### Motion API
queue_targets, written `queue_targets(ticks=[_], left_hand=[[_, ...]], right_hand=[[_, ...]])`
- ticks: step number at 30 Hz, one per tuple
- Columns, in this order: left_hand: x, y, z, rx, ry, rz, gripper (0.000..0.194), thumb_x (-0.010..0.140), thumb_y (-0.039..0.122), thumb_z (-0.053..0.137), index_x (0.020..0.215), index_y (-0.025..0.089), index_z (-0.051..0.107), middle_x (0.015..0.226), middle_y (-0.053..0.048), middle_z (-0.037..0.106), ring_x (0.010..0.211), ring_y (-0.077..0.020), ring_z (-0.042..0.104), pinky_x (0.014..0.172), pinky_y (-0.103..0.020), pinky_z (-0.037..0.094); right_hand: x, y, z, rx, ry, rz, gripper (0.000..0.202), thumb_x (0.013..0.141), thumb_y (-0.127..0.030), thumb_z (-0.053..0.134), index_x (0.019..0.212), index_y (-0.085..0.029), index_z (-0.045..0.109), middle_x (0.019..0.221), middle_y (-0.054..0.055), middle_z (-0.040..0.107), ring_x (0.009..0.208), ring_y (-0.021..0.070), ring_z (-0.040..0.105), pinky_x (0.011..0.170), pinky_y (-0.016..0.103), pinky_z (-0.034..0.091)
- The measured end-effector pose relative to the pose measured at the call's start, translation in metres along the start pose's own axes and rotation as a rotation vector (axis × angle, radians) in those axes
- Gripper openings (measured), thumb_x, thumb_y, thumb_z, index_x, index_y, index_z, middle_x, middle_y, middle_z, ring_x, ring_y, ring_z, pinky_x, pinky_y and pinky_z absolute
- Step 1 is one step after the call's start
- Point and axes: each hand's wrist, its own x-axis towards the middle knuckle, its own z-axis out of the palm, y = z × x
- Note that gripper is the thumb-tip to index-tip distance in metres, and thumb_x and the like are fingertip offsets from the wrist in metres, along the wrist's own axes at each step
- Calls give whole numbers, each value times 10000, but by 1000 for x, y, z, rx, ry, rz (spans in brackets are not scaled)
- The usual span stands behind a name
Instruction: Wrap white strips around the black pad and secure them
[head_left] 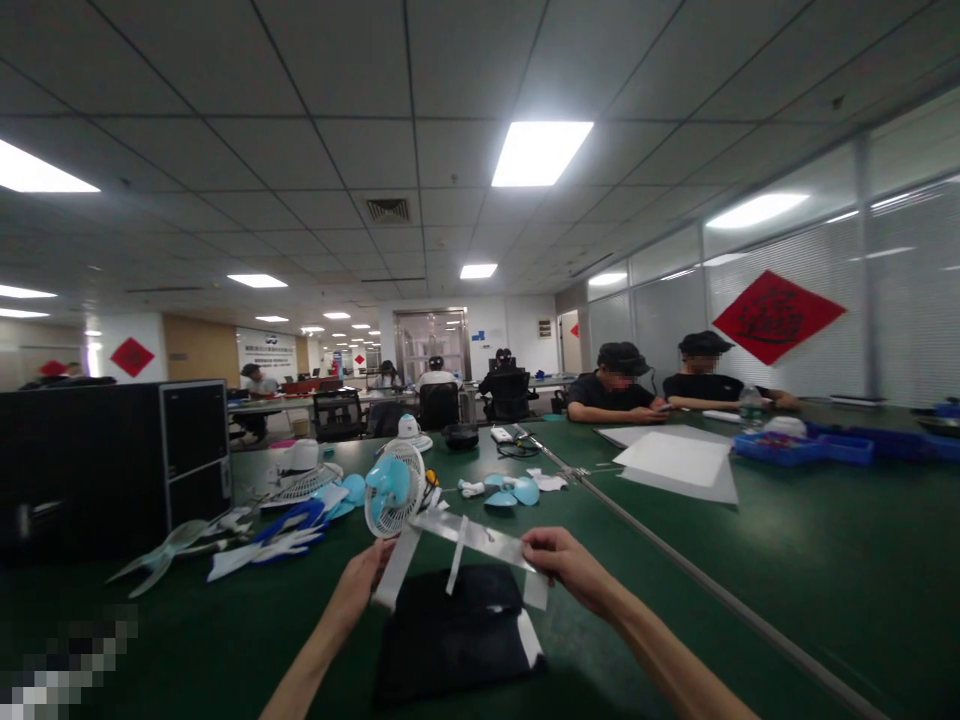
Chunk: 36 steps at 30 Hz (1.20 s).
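A translucent plastic strip (480,537), which looks like clear tape, is stretched between my hands above the table. My left hand (365,580) is closed on its left end, where a piece folds down; some of the fingertips are hidden behind it. At the other end my right hand (564,562) pinches the strip between thumb and fingers, with a short flap hanging below. A narrow white strip (457,555) crosses the middle at an angle. Under both hands lies a flat black pouch-like item (450,635) with a white patch on its right edge.
Behind my left hand stands a small white and blue fan (394,490). Blue-white gloves (277,540), loose fan blades (512,490) and a black computer case (112,470) are around it. A metal strip (675,570) crosses the green table. Paper sheets (675,458), blue trays (780,447) and two seated people are further right.
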Motion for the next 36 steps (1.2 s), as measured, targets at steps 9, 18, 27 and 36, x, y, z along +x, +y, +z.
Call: queue_targets(ticks=[9,18,27,36], left_hand=[[-15,12,4,65,-199,78,606,770,696,522,830,118,694,640,7,598,590,-124,497,546,-241,361],[-34,26,7,-42,-406,-146,309,680,429,642,812,152,605,649,50,536,522,-78,466,455,-198,347],[-37,8,5,282,-596,-290,261,628,418,650,638,161,607,497,37,559,425,-82,482,400,-188,293],[-33,4,9,485,-511,-147,221,637,370,610,607,154,644,511,45,530,516,-101,459,507,-217,299]], right_hand=[[1,15,9,-73,-74,77,214,691,-252,614,849,-135,698,647,-18,575,584,108,470,527,211,319],[-5,3,7,-56,-78,138,166,687,-186,620,824,-125,690,718,-1,627,655,111,522,595,209,355],[-5,20,13,-228,-213,284,80,640,-120,632,708,-138,669,622,-35,593,572,94,506,560,199,377],[4,38,16,-473,-180,237,91,666,-124,653,740,-137,703,675,-19,647,656,126,583,600,209,425]])
